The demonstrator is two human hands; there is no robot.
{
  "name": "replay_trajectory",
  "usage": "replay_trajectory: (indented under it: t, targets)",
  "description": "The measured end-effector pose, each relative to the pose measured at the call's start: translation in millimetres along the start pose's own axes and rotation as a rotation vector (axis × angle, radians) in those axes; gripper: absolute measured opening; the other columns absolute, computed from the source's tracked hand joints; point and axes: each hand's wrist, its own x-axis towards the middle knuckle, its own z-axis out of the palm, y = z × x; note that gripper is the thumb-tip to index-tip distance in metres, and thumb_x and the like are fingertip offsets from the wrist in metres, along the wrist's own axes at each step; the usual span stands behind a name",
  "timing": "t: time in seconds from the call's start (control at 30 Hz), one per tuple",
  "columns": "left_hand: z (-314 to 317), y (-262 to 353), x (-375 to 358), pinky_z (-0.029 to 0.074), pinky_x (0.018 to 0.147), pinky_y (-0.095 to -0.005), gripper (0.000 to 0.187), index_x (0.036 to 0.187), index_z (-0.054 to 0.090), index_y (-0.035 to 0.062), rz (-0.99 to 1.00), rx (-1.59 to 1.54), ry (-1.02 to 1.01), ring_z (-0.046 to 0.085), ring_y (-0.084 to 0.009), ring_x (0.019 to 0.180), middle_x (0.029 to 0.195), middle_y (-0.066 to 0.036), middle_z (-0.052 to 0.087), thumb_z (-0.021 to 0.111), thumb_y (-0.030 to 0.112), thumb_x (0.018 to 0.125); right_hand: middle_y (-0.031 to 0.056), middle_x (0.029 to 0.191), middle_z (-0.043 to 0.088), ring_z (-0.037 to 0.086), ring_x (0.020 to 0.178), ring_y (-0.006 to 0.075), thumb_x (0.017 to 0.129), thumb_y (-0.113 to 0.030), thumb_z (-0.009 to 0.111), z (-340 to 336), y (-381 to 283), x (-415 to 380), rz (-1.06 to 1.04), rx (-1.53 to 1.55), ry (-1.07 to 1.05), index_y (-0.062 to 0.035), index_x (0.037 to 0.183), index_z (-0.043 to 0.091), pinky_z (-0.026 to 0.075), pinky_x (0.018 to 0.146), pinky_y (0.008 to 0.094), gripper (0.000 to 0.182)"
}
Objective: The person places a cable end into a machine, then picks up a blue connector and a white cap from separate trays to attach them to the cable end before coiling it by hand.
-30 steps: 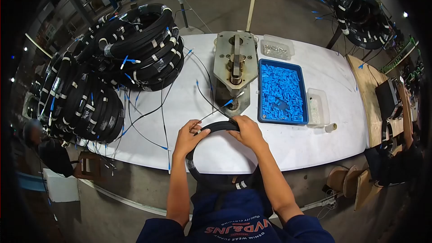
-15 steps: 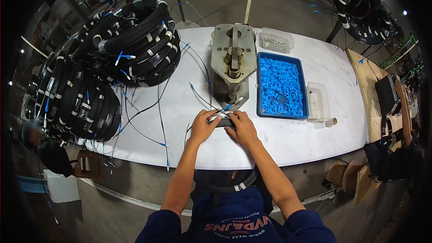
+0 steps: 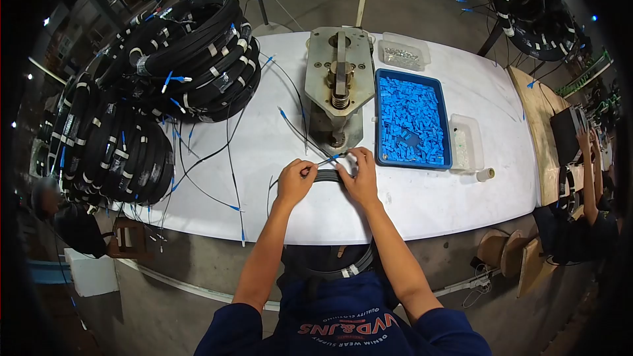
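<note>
A coil of black cable [image 3: 328,175] runs over the table's front edge, its upper strands lying between my two hands. My left hand [image 3: 296,182] is closed around the left side of these strands, fingertips curled in. My right hand [image 3: 360,177] is at their right side, thumb and fingers closed near a thin cable end with a blue connector [image 3: 338,156]. Exactly how the fingertips meet that end is too small to tell. Just beyond my hands stands a metal press [image 3: 339,72]. Another loose cable end [image 3: 283,113] lies left of it.
Large stacks of coiled black cable [image 3: 191,59] fill the left side. A blue tray [image 3: 378,118] of small blue parts stands right of the press, with clear plastic boxes [image 3: 403,55] near it. A small roll [image 3: 485,175] lies nearby. A co-worker [image 3: 583,217] is at far right.
My right hand's fingers have lifted off the strands and moved up to the blue-tipped cable end. The left hand stays on the coil. The view has shifted slightly.
</note>
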Motion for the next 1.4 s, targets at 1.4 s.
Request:
replay_trajectory:
  t: [1.4]
  targets:
    - [-2.0, 11.4, 29.3, 0.047, 0.086, -0.0342, 0.031, 0.113, 0.071, 0.0107, 0.381, -0.004, 0.061, 0.06, -0.0237, 0.104, 0.104, -0.009, 0.064, 0.07, 0.014, 0.083, 0.0128, 0.089, 0.062, 0.062, 0.075, 0.0257, 0.095, -0.01, 0.061, 7.1, 30.1, -4.7, 0.083, 0.043, 0.044, -0.0002, 0.1, 0.066, 0.05, 0.071, 0.0329, 0.012]
